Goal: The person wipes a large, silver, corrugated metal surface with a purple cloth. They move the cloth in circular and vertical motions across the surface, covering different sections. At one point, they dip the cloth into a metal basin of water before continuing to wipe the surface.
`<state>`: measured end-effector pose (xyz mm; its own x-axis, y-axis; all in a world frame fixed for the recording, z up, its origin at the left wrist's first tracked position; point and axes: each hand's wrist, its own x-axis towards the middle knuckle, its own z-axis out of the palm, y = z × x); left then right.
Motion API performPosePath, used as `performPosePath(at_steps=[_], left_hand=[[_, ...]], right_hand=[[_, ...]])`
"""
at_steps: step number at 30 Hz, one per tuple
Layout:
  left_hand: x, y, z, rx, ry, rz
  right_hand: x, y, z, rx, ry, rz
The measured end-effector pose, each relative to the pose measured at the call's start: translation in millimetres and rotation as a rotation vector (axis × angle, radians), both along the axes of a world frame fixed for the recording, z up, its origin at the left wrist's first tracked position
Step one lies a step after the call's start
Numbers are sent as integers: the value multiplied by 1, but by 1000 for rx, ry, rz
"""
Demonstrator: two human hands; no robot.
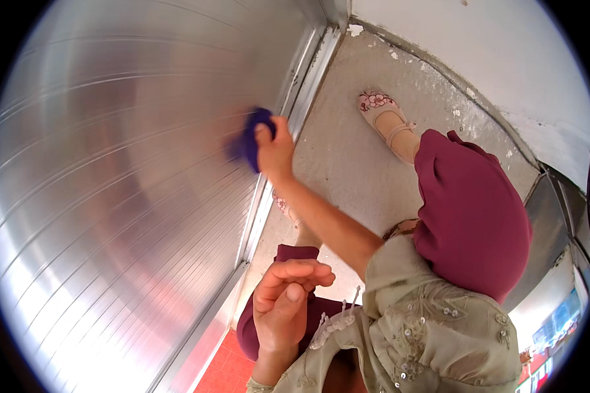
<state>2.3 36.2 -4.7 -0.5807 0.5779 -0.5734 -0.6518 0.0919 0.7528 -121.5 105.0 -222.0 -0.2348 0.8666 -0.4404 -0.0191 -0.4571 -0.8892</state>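
My right hand [275, 149] grips a dark purple-blue cloth [261, 141] and holds it against a ribbed silver metal door [137, 150], close to the door's edge. The cloth is bunched, and its left side is blurred. Nearer to me, my left hand [285, 301] is raised in front of my knee, palm turned inward. Its fingers are loosely bent, the thumb stands apart from them, and nothing shows in it.
A metal frame [295, 98] runs along the door's edge. Beyond it lies grey concrete floor [341, 157], where my flowered shoe [375, 105] stands. A white wall [485, 59] with peeling paint rises at upper right. Red tiles [226, 367] show at the bottom.
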Motion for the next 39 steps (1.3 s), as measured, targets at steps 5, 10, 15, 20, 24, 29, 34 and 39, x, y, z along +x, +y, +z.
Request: performPosePath(at_steps=[5,10,15,20,24,29,34,39], left_hand=[[-1,5,1,39,-49,-25],[-1,10,-1,-50,-19,-32],[3,17,-7,-70,-41,-111],[3,14,-8,-64,-31,-51],[1,18,-7,-67,-37,-68],[3,28,-7,-73,-38,-111],[3,25,-5,-90,-26,-87],[3,23,-8,-17,-79,-85]], right_hand=[[0,37,122,832,459,-52],[-11,20,11,475,41,-22],[-13,29,-81,44,-266,-109],[-6,51,61,212,233,-66],[-13,78,62,812,205,-157],[-23,78,-68,43,-280,-156],[-31,79,-52,-69,-162,-220],[-17,83,99,352,248,-228]])
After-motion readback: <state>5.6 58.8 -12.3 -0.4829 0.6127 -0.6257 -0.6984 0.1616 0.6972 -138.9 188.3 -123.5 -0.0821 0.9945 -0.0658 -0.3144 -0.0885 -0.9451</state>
